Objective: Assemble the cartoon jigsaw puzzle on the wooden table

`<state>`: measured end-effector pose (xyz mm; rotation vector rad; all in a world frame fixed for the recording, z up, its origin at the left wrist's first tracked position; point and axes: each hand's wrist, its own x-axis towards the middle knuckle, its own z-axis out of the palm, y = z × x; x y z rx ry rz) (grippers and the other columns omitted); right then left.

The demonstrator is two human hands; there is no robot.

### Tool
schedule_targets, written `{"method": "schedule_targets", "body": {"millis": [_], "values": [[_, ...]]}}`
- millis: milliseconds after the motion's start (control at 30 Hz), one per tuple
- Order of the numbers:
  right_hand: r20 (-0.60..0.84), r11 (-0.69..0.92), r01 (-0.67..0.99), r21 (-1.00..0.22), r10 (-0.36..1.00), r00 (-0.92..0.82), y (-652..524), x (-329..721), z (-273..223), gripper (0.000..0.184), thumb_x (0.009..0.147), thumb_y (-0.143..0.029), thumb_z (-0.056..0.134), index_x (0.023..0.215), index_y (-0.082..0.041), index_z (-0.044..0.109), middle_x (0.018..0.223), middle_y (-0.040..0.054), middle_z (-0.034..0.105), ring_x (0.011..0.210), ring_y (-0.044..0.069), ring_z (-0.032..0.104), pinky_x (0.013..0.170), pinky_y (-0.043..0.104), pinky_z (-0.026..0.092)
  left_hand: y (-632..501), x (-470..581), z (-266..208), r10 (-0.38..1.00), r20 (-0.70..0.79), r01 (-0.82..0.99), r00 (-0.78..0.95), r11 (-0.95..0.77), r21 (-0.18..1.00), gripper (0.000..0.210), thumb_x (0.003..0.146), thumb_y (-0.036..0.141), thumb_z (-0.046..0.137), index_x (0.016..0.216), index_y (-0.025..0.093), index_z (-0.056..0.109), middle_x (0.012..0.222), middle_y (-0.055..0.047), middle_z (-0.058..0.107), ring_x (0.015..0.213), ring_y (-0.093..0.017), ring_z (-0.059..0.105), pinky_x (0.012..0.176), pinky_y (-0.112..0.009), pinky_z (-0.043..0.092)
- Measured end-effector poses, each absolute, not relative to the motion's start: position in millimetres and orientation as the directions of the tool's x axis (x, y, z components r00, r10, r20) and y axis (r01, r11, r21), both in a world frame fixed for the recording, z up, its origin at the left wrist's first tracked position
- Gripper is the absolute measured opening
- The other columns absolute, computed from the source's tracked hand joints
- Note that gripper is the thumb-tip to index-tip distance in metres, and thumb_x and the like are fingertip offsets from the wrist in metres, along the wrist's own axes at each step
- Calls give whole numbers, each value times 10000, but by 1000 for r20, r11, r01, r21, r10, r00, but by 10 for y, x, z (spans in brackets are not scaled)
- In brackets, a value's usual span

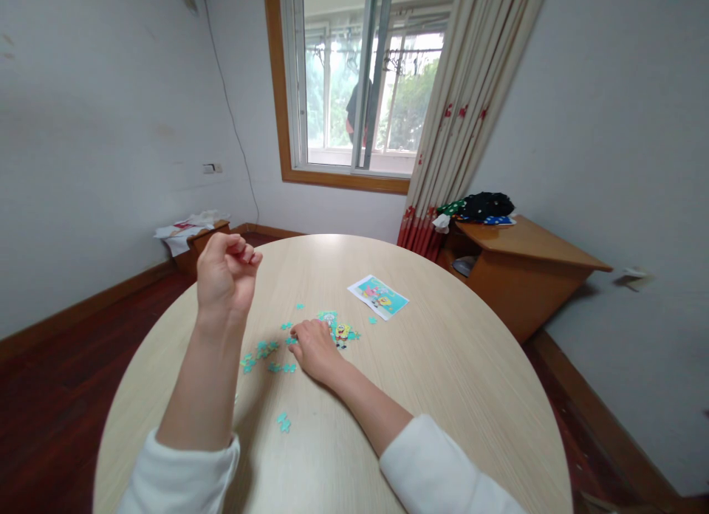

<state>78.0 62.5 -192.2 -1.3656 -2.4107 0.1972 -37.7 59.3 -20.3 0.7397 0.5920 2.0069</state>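
Observation:
My left hand (228, 274) is raised above the left side of the table, its fingers curled in; whether anything is inside them cannot be seen. Low over the tabletop, my right hand (317, 348) reaches leftward with bent fingers at some teal jigsaw pieces (291, 341). What its fingertips hold, if anything, is hidden. Just beyond that hand lies a partly joined jigsaw puzzle (342, 332) with cartoon figures, partly covered by the hand. More loose jigsaw pieces (266, 348) are scattered to the left, and a small group of pieces (283, 422) lies nearer me.
A printed reference picture (379, 297) lies beyond the puzzle on the round wooden table (454, 396). One loose piece (372, 320) is near it. At the right stands a wooden desk (532, 241) with dark cloth (487, 206) on top. A curtain (470, 100) hangs beside the window.

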Motion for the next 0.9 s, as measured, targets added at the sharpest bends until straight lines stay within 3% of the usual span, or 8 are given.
{"method": "schedule_targets", "body": {"millis": [200, 600, 733, 900], "values": [[228, 497, 836, -233, 863, -450, 596, 737, -1851, 218, 845, -312, 575, 964, -139, 631, 1024, 115, 621, 1025, 238, 507, 872, 362, 337, 592, -360, -194, 869, 261, -586, -420, -479, 654, 340, 626, 115, 610, 522, 169, 291, 483, 70, 316, 397, -31, 308, 412, -179, 312], [163, 468, 839, -279, 884, -439, 606, 720, -1830, 188, 842, -254, 581, 979, -132, 622, 1040, 124, 645, 1022, 247, 546, 879, 369, 346, 599, -359, -201, 865, 273, -565, -422, -486, 666, 357, 659, 127, 610, 525, 172, 283, 490, 68, 316, 391, -32, 312, 414, -185, 319], [171, 499, 808, -312, 867, -469, 620, 722, -1863, 169, 852, -231, 560, 988, -142, 609, 999, 95, 664, 993, 231, 569, 899, 364, 344, 603, -360, -210, 868, 269, -585, -418, -483, 652, 344, 660, 106, 593, 522, 171, 285, 486, 66, 316, 393, -34, 314, 414, -186, 318], [227, 610, 716, -339, 792, -567, 579, 753, -1856, 261, 883, -160, 480, 1129, -176, 565, 1064, 83, 643, 998, 186, 575, 827, 303, 383, 608, -364, -217, 868, 273, -591, -415, -485, 645, 362, 668, 109, 601, 526, 174, 275, 482, 68, 315, 389, -39, 321, 415, -189, 323]]}}
